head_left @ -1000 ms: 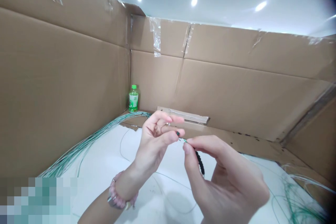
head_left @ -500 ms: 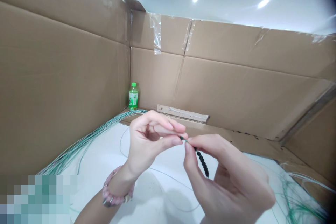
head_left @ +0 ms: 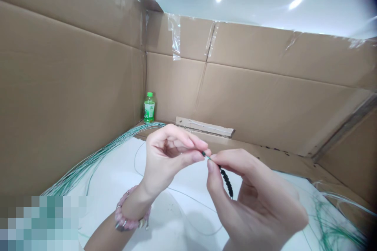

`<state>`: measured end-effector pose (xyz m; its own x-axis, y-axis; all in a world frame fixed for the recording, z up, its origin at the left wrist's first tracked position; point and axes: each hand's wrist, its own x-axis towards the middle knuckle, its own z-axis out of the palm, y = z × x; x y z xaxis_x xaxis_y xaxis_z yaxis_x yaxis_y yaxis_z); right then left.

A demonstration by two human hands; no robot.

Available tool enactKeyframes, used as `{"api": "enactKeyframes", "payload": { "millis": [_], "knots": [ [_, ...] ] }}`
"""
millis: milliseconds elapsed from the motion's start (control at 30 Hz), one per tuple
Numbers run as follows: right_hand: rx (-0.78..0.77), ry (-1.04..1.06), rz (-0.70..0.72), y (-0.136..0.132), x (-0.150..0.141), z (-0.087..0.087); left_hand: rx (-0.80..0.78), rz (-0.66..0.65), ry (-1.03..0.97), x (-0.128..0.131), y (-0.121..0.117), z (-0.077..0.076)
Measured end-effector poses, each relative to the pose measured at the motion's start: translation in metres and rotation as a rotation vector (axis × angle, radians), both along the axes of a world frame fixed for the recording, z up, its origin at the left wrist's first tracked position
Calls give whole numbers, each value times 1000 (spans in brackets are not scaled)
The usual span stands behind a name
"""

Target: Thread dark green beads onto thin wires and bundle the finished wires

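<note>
In the head view, the left hand (head_left: 160, 164) grasps a small dark piece (head_left: 203, 153) between thumb and fingertip, while the right hand (head_left: 262, 200) pinches a thin green strand (head_left: 209, 158) just beside it. A knobbly black cord (head_left: 227, 183) hangs below the right fingers, above the white work surface (head_left: 118, 168). The step in hand looks like fine joining or threading at the fingertips; whether piece and strand are linked, I cannot tell. The next move calls for steady, light pinches and close alignment.
</note>
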<state>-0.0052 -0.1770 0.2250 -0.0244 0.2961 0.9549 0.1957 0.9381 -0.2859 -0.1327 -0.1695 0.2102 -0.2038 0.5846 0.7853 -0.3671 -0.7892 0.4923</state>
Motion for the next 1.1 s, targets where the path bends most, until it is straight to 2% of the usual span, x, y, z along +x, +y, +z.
{"api": "enactKeyframes", "payload": {
  "millis": [267,600,1100],
  "knots": [
    [7,-1,19,2,0,-1,-2,-49,-4,1,3,-2],
    [39,-36,-52,3,1,-2,13,134,44,3,-3,1],
    [-155,3,119,5,5,-3,76,261,134,-1,-4,1]
  ]
}}
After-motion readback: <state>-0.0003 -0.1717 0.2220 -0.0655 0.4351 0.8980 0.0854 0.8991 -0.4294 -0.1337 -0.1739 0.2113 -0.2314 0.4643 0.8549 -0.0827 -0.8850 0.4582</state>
